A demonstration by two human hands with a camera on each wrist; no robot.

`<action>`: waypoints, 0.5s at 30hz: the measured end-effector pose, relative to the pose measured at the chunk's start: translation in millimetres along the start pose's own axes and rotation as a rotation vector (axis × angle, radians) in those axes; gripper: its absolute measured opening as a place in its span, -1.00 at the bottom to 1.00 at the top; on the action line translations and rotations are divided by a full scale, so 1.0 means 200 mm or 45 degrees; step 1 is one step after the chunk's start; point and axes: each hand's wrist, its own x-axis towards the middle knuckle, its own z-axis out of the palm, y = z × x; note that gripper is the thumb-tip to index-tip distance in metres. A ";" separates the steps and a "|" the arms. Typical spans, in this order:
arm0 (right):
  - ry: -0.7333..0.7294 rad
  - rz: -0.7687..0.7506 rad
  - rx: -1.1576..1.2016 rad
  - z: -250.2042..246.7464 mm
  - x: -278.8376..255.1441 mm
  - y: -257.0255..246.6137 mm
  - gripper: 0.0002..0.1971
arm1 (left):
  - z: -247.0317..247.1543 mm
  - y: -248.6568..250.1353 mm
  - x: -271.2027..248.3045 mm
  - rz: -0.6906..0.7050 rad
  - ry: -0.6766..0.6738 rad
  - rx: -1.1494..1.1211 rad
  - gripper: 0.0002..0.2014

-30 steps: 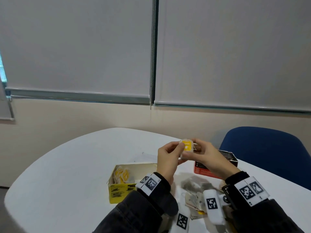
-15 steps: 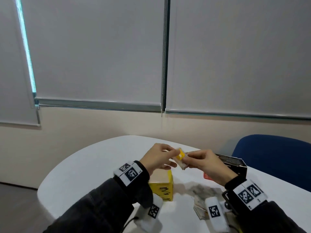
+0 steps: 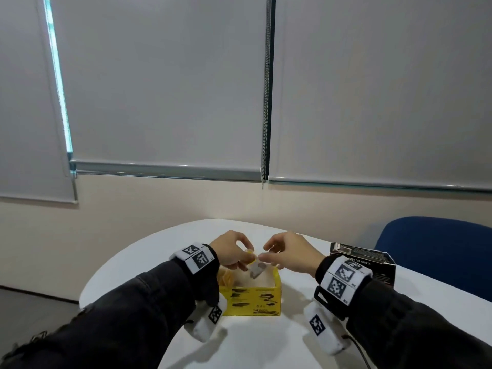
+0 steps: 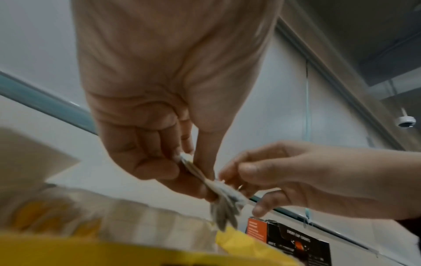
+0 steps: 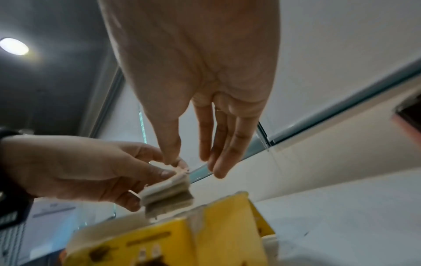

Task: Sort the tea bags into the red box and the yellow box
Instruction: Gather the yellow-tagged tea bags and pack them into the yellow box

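My left hand (image 3: 239, 258) pinches a grey tea bag (image 3: 257, 270) with a yellow tag, holding it just above the open yellow box (image 3: 253, 299). In the left wrist view the left hand (image 4: 191, 171) has the tea bag (image 4: 224, 203) between thumb and fingers. My right hand (image 3: 269, 255) hovers beside it. In the right wrist view the right hand (image 5: 191, 162) has nearly straight fingers, and only its thumb touches the top of the tea bag (image 5: 167, 196). Yellow-tagged tea bags (image 3: 226, 278) lie in the box. The red box (image 3: 364, 262) stands to the right.
The boxes stand on a round white table (image 3: 159, 251) whose curved edge runs close on the left and far side. A blue chair (image 3: 436, 249) stands behind the red box. A wall with drawn blinds lies beyond.
Both hands have come down with the tea bag from mid-air to just over the yellow box. The right hand's fingers have loosened from the tea bag.
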 end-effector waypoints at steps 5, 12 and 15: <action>-0.082 -0.193 -0.364 0.00 -0.06 -0.01 -0.87 | 0.02 -0.06 0.03 -0.084 0.041 0.057 -0.82; -0.303 -0.253 -0.486 0.07 -0.06 -0.05 -0.70 | 0.10 -0.07 0.05 -0.157 0.117 0.390 -0.58; -0.424 -0.223 -0.640 0.12 -0.06 -0.08 -0.66 | 0.13 -0.09 0.07 -0.140 0.161 0.634 -0.54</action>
